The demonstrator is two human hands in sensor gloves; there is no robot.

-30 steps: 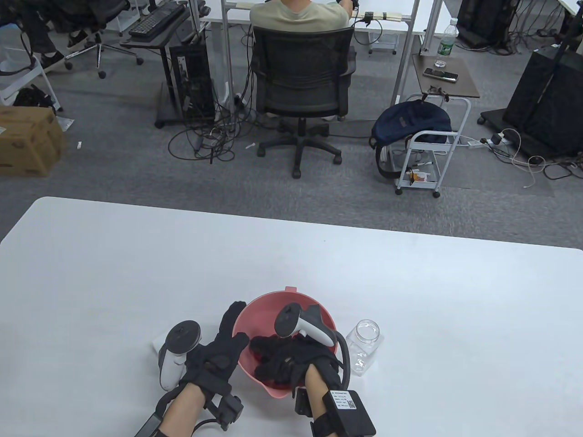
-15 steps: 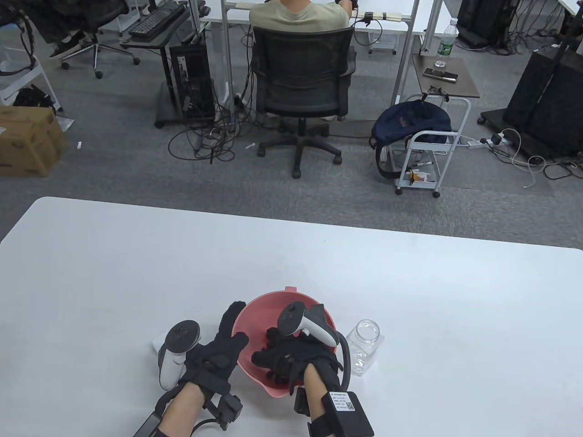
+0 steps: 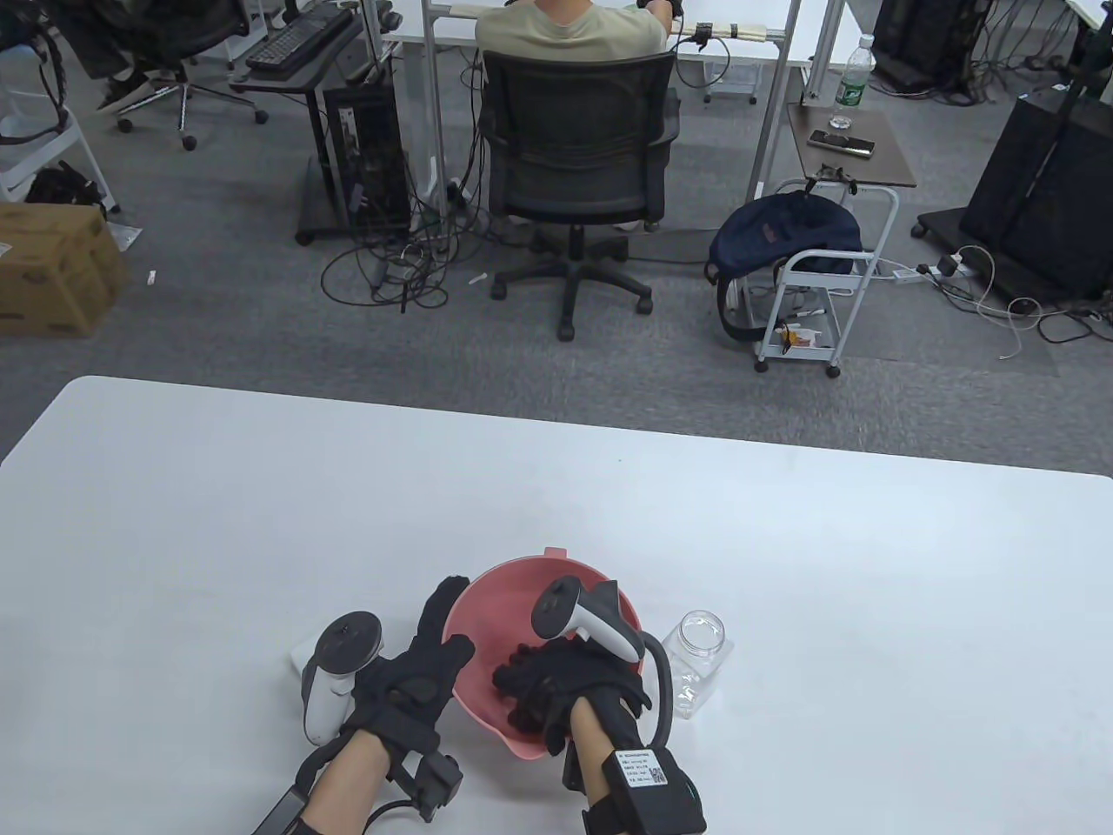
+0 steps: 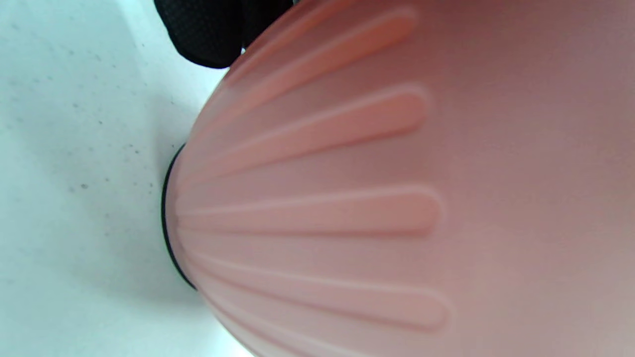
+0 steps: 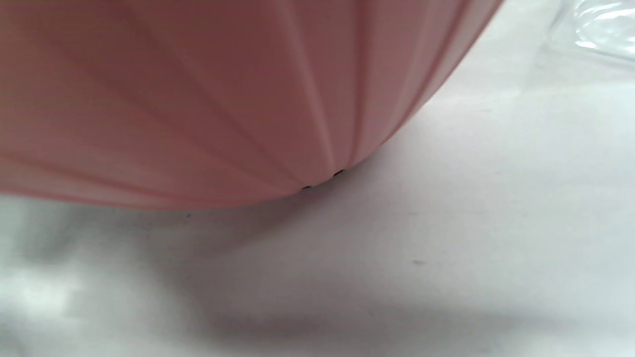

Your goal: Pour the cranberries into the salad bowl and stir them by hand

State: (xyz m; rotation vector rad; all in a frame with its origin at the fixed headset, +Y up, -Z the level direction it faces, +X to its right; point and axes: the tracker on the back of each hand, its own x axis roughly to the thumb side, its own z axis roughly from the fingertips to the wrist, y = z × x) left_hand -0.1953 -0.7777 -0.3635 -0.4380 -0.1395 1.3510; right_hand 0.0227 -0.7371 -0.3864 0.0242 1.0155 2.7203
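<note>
The pink salad bowl (image 3: pixel 522 581) stands near the table's front edge. My left hand (image 3: pixel 435 648) grips its left rim, fingers outside and thumb over the edge. The left wrist view fills with the bowl's ribbed outer wall (image 4: pixel 347 198), a gloved fingertip (image 4: pixel 213 29) beside it. My right hand (image 3: pixel 530 687) reaches down inside the bowl with bent fingers; their tips and the cranberries are hidden beneath it. The right wrist view shows only the bowl's underside (image 5: pixel 198 99) over the table. The clear jar (image 3: pixel 696 661) sits empty just right of the bowl.
A white flat object (image 3: pixel 302 654) lies partly under my left hand's tracker. The jar's glass (image 5: pixel 600 25) edges the right wrist view. Beyond the white table (image 3: pixel 261 487) are a person on an office chair (image 3: pixel 574 148) and a small cart (image 3: pixel 809 296).
My right hand's fingers have drawn back from the bowl's left side toward its middle and curled more. The left hand, bowl and jar have stayed put.
</note>
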